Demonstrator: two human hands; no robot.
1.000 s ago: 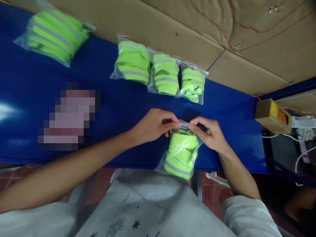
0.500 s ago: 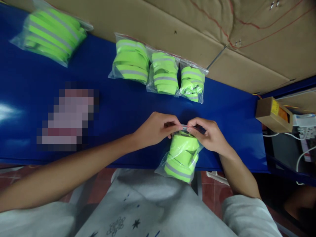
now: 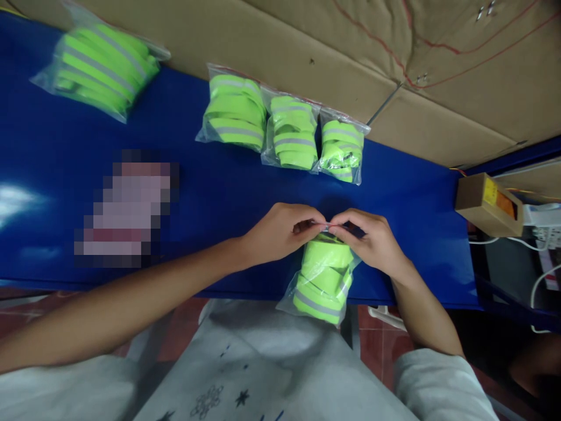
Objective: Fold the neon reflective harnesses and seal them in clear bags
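Observation:
A clear zip bag (image 3: 325, 278) packed with neon yellow-green reflective strips lies at the near edge of the blue table, its lower end reaching over the edge toward my body. My left hand (image 3: 289, 230) pinches the bag's top edge between thumb and fingers. Close beside it, my right hand (image 3: 367, 235) pinches the same edge, the fingertips of both hands almost touching. Between the hands the bag's top strip shows only as a thin line. Whether the seal is fully closed I cannot tell.
Several similar filled bags stand along the back: a large bag (image 3: 103, 67) at far left and a row starting with another bag (image 3: 236, 111). A blurred-out item (image 3: 127, 210) lies on the blue table (image 3: 210, 199). A cardboard box (image 3: 488, 204) sits at the right end, near white cables.
The fingertips of both hands have come closer together along the bag's top edge. The view has shifted slightly; the other bags have stayed in place.

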